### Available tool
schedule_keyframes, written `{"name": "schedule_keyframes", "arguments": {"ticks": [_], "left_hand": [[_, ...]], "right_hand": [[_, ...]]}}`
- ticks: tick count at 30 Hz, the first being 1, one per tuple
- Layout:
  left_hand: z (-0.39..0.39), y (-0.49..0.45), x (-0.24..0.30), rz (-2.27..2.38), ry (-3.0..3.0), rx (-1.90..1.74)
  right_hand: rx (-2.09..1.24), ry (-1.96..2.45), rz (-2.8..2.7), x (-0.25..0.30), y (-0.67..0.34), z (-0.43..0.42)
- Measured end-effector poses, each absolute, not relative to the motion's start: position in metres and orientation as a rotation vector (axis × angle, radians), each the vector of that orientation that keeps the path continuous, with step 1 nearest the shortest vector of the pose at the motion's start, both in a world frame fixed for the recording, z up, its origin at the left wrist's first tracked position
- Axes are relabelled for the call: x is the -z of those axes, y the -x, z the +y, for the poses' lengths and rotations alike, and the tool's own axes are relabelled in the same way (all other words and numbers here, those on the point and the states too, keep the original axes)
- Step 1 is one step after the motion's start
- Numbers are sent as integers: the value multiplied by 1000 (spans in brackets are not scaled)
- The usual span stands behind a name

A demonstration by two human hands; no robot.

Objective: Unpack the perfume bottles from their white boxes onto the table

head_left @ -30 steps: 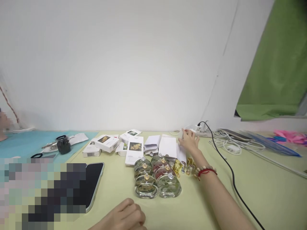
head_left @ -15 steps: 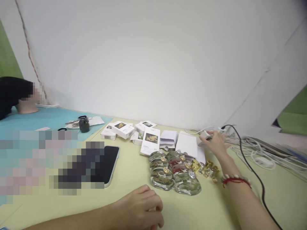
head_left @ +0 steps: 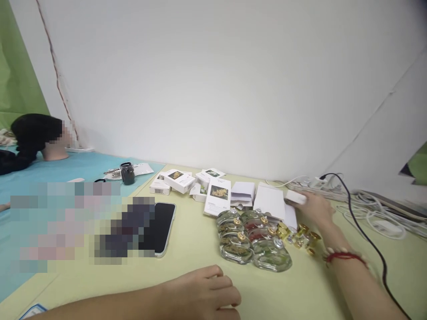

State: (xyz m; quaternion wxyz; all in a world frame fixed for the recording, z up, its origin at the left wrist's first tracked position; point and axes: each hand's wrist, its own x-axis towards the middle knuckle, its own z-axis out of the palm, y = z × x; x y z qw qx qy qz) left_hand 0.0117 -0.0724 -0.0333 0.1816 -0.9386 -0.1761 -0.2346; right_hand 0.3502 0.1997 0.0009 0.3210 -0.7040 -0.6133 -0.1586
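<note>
My right hand (head_left: 316, 208) reaches to the back right of the table, its fingers closed on a small white box (head_left: 295, 197); the hand itself hides part of the grip. My left hand (head_left: 211, 291) rests near the front edge with loosely bent, slightly parted fingers, and nothing shows in it. Between the hands, several glass perfume bottles (head_left: 271, 255) with metal spray necks stand close together, some with red or green matter inside. Gold and clear caps (head_left: 303, 238) lie just right of the bottles, below my right hand.
Behind the bottles are white cartons with flower pictures (head_left: 217, 195) and plain white open boxes (head_left: 268, 200). A phone (head_left: 160, 229) lies left. White cables (head_left: 380, 222) and a black cord (head_left: 367, 244) run along the right. A dark jar (head_left: 127, 173) and a black-haired mannequin head (head_left: 40, 133) stand on blue cloth.
The fingers of my right hand, spread beside the white box before, have closed on it. My left hand stays near the front edge. The view has swung slightly left.
</note>
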Motion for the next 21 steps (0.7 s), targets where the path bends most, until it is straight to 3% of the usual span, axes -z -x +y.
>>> {"name": "schedule_keyframes", "arguments": {"ticks": [3,12,16,21], "left_hand": [[-74,-13,30,-514,2660,602],[-74,-17,27,-659,2791,667],[-74,-17,26,-764,2811,715],[-73,-16,23,-1130,2888,990]], "right_hand": [[240,1861,-1654,-1,-343,196],[314,1802,-1270,-57,-335,176],[443,1488,-1063,-110,-299,132],[470,976,-1234,-142,-235,60]]}}
